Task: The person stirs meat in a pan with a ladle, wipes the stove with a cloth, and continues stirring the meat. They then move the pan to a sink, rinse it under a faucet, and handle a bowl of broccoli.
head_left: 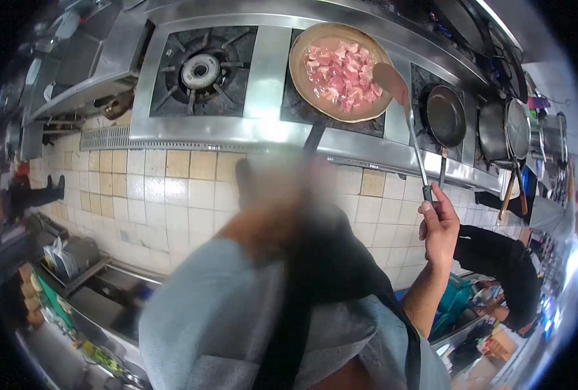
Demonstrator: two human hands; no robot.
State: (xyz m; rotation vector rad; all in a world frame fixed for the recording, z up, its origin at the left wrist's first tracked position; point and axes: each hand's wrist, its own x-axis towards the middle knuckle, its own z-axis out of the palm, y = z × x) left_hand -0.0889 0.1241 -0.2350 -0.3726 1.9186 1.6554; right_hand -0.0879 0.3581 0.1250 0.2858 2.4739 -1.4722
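Pinkish meat chunks (344,75) lie in some liquid inside a wide, light-coloured pan (300,77) on a burner at the upper middle. My right hand (438,224), at the right, has its fingers closed around the dark handle end of a long metal spatula (417,146). The broad blade of that spatula is over the pan's right rim, beside the meat. From the pan's near side a dark handle (314,138) runs down into a blurred patch. My left hand (305,177) is in that blur at the handle's end; its fingers cannot be made out.
Left of the pan is a bare gas burner (201,71). To the right stand a small black frying pan (446,116) and a metal pot (494,133). A person in dark clothing (507,266) is at the lower right. Behind me at lower left is a counter (117,341).
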